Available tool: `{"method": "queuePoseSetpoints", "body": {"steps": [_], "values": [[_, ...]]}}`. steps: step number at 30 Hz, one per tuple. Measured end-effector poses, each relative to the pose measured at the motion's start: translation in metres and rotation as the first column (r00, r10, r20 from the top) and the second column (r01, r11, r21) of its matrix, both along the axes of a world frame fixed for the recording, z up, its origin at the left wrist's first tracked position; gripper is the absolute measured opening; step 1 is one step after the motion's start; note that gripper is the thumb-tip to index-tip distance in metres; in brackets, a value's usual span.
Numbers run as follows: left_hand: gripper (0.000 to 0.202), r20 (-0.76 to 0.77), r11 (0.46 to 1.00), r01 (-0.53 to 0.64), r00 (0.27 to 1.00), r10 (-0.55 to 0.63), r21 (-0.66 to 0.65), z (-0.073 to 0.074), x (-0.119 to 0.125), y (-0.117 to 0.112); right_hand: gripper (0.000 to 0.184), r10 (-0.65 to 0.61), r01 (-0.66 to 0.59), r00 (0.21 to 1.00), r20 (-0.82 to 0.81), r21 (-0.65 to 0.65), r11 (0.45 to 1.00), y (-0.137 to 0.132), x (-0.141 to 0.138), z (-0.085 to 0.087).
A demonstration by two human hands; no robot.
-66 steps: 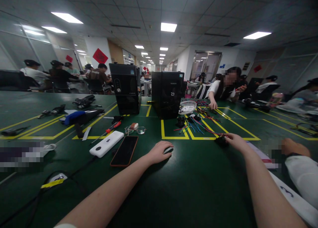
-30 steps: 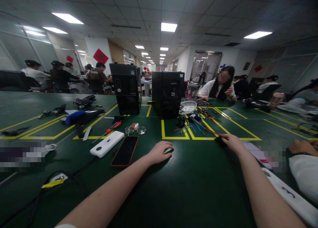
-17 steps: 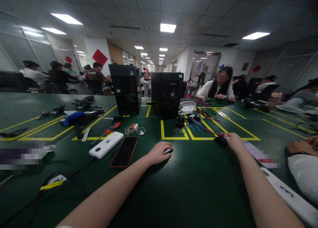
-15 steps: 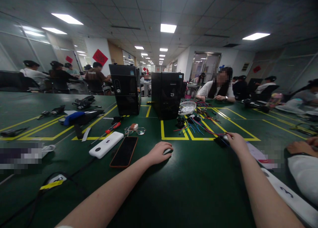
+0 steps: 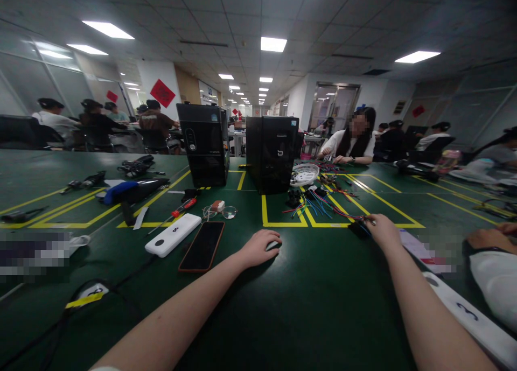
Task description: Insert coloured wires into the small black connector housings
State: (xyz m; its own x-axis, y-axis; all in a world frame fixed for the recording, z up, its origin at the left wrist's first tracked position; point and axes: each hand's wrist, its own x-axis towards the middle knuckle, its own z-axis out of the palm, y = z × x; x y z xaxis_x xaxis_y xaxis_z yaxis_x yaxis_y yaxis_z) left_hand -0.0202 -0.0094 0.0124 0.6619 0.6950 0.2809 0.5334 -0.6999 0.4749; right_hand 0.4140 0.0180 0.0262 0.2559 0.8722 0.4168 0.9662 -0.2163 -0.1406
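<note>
My left hand (image 5: 258, 248) rests on the green table (image 5: 307, 306), its fingers curled over a small pale object (image 5: 273, 245) that I cannot make out. My right hand (image 5: 382, 230) reaches forward to a small black part (image 5: 357, 230) at the near end of a bundle of red and blue wires (image 5: 327, 207); the fingers are closed at that part and the wire ends. Both forearms stretch out from the bottom of the view.
Two black computer towers (image 5: 205, 144) (image 5: 271, 153) stand ahead. A phone (image 5: 202, 245), a white power bank (image 5: 173, 234), glasses (image 5: 221, 211) and a red screwdriver (image 5: 182, 206) lie left. A white basket (image 5: 305, 173) sits behind the wires. Another person's hand (image 5: 487, 237) rests at right. People sit across the table.
My right hand shifted slightly about the black part and wire ends. The person across drew an arm back and now sits with arms on the table. My left hand stayed put.
</note>
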Motion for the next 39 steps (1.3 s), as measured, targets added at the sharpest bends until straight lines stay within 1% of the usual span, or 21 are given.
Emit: {"method": "queuePoseSetpoints", "body": {"steps": [6,12,16,24,27,30,34,39], "values": [[0.027,0.008,1.000,0.001,1.000,-0.001,-0.009,-0.001,0.000,0.000,0.029,-0.019,0.019,1.000,0.021,0.030,0.999,-0.002,-0.005,0.000],[0.027,0.008,1.000,0.002,1.000,-0.002,0.002,-0.001,0.000,0.001,0.028,-0.013,0.013,1.000,0.029,0.011,1.000,0.000,-0.008,0.000],[0.028,0.005,1.000,-0.002,1.000,0.002,-0.001,-0.002,0.000,0.000,0.028,-0.030,0.028,0.998,0.049,0.043,0.999,0.001,-0.009,-0.001],[0.027,0.012,1.000,0.002,1.000,-0.003,0.009,-0.002,0.001,0.001,0.028,-0.025,0.025,0.998,0.055,-0.009,1.000,0.000,-0.010,0.001],[0.027,0.009,1.000,0.003,1.000,-0.003,0.010,-0.002,0.001,0.001,0.028,-0.028,0.029,0.999,0.040,-0.019,0.999,0.000,-0.009,0.001],[0.027,0.008,1.000,0.000,1.000,0.000,0.010,-0.002,0.000,0.001,0.028,-0.033,0.033,0.999,0.010,-0.013,0.999,0.004,-0.005,-0.003],[0.028,0.005,1.000,0.007,1.000,-0.007,0.004,-0.002,0.000,0.001,0.027,0.003,-0.005,0.998,-0.063,-0.030,1.000,0.010,0.002,-0.010],[0.027,0.003,1.000,0.006,1.000,-0.006,0.011,-0.002,0.000,0.001,0.027,-0.004,0.007,0.997,-0.073,0.036,0.999,0.011,0.003,-0.012]]}}
